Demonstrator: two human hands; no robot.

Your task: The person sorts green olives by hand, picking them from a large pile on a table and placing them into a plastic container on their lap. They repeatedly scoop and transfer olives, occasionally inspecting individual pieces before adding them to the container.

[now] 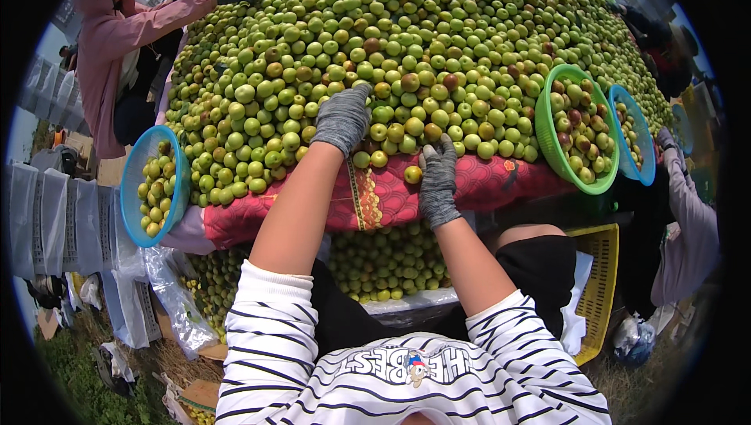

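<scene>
Head view | I find the left hand [343, 120] on the heaped green fruit [245, 93], fingertips obscured, grip I cannot tell | right hand [439, 184] at the red cloth [501, 182], one yellowish fruit [412, 175] just beside it, palm hidden, hold I cannot tell | blue basin [646, 178] partly hidden behind green basket [545, 131] | heap's support concealed from me.

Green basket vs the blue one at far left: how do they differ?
- Colour: the green basket is bright green; the left blue basket is light blue.
- Place: the green basket is to the person's right, the left blue basket to their left.
- Contents: the green basket shows more reddish fruit than the left blue basket.

Shared: both are round and hold fruit.
</scene>
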